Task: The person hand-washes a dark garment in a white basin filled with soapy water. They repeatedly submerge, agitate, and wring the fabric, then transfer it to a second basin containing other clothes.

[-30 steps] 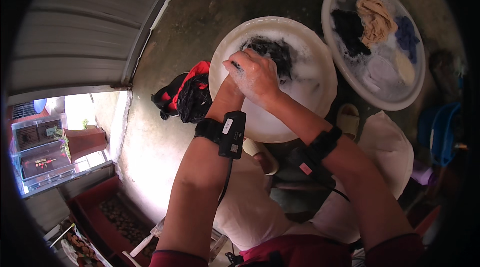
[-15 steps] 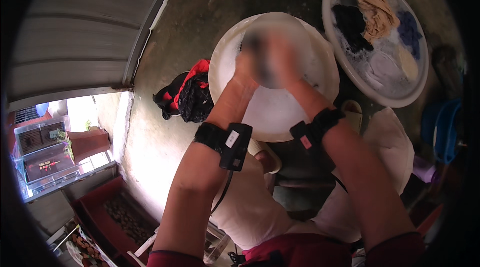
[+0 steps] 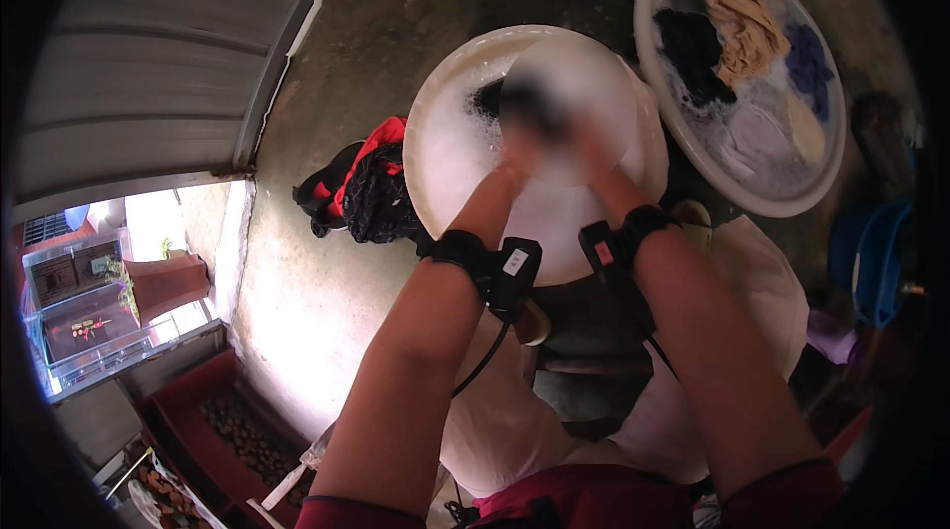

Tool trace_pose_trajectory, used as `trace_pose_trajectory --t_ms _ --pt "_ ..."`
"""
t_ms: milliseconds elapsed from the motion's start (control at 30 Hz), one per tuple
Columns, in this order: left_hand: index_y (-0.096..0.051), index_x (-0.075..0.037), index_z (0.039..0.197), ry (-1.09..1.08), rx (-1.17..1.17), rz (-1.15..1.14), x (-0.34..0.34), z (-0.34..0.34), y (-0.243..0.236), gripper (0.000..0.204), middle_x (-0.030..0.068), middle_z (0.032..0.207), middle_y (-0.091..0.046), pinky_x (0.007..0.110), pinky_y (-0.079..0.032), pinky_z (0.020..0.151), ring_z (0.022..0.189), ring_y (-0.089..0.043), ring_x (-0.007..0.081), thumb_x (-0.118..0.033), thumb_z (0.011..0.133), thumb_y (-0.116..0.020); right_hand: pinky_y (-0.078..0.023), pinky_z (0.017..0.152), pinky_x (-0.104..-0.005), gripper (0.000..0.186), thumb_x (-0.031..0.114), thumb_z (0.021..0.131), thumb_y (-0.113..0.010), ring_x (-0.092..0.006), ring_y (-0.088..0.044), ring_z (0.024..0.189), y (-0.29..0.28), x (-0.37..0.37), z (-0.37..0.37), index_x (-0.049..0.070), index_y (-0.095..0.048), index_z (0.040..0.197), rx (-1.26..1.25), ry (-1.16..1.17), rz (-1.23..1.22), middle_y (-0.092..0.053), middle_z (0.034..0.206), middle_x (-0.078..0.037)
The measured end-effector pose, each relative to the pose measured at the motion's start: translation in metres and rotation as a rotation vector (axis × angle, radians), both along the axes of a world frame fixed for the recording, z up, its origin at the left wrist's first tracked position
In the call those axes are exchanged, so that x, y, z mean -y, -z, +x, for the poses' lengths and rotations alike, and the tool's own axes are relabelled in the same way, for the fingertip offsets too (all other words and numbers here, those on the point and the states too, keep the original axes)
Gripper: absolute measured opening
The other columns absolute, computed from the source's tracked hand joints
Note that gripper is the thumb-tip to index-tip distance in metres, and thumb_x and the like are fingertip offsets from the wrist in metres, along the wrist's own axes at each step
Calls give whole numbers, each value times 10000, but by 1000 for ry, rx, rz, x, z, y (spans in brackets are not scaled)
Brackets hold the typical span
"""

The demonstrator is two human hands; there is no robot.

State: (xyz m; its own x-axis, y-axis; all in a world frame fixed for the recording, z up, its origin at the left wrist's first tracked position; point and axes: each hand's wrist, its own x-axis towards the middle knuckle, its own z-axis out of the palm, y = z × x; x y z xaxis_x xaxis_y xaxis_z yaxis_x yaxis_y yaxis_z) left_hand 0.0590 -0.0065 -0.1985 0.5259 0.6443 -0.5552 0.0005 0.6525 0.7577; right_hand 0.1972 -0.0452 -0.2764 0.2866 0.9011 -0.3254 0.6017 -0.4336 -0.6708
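Observation:
Both my arms reach down into a round cream basin (image 3: 427,168) filled with white suds. A dark wet cloth (image 3: 489,98) lies in the foam, its right part lost in a blurred patch. My left hand (image 3: 524,145) is at the near edge of that dark cloth. Beside it, a little to the right, is my right hand (image 3: 596,148), low in the same basin. The fingers of both hands are smeared by the blur, so their grip on the cloth does not show.
Right of the basin stands a larger oval tub (image 3: 648,44) of sudsy water with black, tan, blue and pale clothes. Red and black garments (image 3: 381,188) are piled on the floor at left. Blue plastic ware (image 3: 871,262) sits at far right, a red tray (image 3: 178,420) at lower left.
Both hands have drawn back toward me, the right also shifting rightward. More of the dark cloth now shows in the suds beyond them.

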Motion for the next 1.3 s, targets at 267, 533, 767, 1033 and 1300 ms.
trace_pose_trajectory --t_ms 267,533,767,1033,1300 --pt "-456 -107 1257 -92 61 -279 -14 0 -49 340 101 1179 -544 348 -452 898 1092 -523 224 -245 950 -401 -456 687 -417 219 289 792 -624 -325 -587 821 -74 -16 -22 88 -585 868 23 129 306 -605 837 -130" --pt "-553 -29 1085 -299 336 -213 -38 -15 -62 294 101 1000 -595 332 -498 745 887 -581 204 -214 858 -531 -444 689 -433 244 293 738 -679 -349 -575 846 -216 -21 -61 89 -587 835 -154 100 638 -587 760 -129" --pt "-569 -14 1028 -418 338 -303 -36 -8 -143 291 123 954 -613 376 -499 788 878 -596 270 -226 879 -438 -443 737 -437 274 316 774 -669 -358 -569 836 -208 -38 -52 78 -586 882 -253 198 723 -576 846 -152" --pt "-606 49 899 -722 -358 263 -31 14 -162 256 91 831 -607 317 -452 639 714 -544 177 -166 764 -569 -445 693 -317 306 226 855 -520 -171 -554 762 -223 -51 -57 -58 -607 928 -767 494 502 -633 873 -93" --pt "-629 25 783 -790 -43 144 -46 -1 -210 176 78 732 -607 318 -471 588 662 -585 189 -143 761 -581 -408 854 -318 345 188 809 -582 -177 -516 1013 -225 -56 -3 71 -529 1130 -1673 17 328 -553 1085 -42"
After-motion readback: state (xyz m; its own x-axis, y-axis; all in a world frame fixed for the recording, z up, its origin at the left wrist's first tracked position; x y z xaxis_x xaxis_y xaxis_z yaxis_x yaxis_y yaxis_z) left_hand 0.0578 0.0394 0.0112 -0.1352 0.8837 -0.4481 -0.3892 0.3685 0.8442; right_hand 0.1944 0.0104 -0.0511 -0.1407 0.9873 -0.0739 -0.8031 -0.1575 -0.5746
